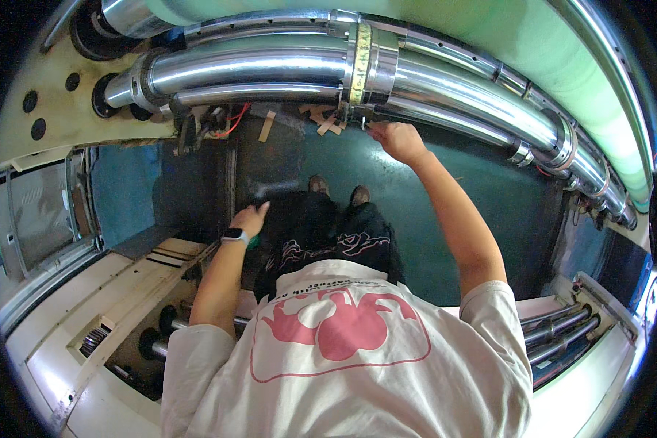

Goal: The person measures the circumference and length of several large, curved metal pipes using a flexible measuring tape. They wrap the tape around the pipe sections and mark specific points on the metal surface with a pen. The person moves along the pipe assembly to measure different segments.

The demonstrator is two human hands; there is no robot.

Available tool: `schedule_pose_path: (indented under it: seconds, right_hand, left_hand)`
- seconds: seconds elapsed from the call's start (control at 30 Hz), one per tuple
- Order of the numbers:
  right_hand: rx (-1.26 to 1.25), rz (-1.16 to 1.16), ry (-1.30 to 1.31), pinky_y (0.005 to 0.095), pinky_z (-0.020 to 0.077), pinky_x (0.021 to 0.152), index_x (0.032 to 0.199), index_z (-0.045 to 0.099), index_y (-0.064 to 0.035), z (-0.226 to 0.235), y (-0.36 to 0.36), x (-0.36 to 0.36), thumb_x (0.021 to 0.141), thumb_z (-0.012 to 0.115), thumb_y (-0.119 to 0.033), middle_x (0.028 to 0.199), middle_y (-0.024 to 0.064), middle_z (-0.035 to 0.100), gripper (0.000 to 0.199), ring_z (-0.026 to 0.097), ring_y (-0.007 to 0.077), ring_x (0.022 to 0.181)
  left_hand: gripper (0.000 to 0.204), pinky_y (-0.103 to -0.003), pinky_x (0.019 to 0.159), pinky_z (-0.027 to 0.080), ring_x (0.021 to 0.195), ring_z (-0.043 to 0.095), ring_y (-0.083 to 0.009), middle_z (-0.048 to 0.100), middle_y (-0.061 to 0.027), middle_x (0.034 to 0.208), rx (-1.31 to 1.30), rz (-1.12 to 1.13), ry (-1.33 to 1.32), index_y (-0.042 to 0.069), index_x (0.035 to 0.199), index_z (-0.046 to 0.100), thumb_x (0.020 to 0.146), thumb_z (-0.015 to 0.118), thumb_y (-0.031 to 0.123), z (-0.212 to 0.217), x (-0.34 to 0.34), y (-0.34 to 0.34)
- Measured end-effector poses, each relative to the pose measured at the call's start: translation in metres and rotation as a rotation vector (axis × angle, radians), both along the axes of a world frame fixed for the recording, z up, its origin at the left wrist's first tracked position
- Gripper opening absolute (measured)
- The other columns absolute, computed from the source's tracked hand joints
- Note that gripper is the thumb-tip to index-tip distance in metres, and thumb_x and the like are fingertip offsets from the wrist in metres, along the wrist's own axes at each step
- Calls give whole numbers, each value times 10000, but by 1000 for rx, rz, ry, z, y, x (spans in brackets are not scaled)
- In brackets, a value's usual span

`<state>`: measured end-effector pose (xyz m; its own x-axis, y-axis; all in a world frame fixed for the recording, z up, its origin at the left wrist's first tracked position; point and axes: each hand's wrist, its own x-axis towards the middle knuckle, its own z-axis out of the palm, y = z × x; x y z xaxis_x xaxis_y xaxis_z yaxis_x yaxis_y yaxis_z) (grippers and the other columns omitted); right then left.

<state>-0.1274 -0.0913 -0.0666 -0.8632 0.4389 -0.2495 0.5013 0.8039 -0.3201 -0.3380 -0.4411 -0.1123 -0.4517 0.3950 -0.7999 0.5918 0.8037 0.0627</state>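
Observation:
My right hand [399, 141] reaches forward to the underside of the steel roller assembly, close below its collar [360, 66] with a yellowish, marked band. Its fingers are closed on a thin, bent, light-coloured metal piece [364, 123], whose tip shows beside the collar's lower edge; the rest is hidden by the fingers. My left hand [250, 219] hangs lower at the left, thumb apart from the fingers, with nothing visible in it. A watch [233, 234] is on that wrist. Something green [253, 241] shows just past the wrist, too little of it to name.
Polished rollers [248, 69] span the front, with a pale green roller [489, 36] beyond. Brown strips [267, 126] and scraps [328, 123] lie on the dark green floor [445, 197]. Red wires [235, 120] hang at the left. Cream machine frames [73, 328] stand at both sides behind me.

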Motion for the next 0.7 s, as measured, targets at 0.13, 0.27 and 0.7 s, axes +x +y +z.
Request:
schedule_pose_path:
  seconds: [0.13,0.27,0.7]
  right_hand:
    - [84,66,-23,414,466,578,885,606,-144,19,13,-9,841,483,-314,757,134,618,215,602,298,678]
    - [265,161,84,405,470,541,807,601,-127,12,18,-12,835,488,-319,695,98,613,225,608,268,657]
    - [132,-777,470,465,400,721,808,531,-38,-73,-63,-36,887,388,-406,821,191,585,403,554,343,813]
  left_hand:
    - [750,-461,858,403,1006,507,-398,521,-272,1095,-195,119,116,-57,1172,431,863,203,587,-1,-7,-50]
    - [733,-460,873,394,1006,506,-401,522,-274,1089,-170,127,19,-58,1201,408,869,217,567,-7,-1,-70]
    - [707,-438,875,390,1004,506,-400,538,-269,1055,73,99,-58,-39,1064,514,846,272,588,31,12,-3]
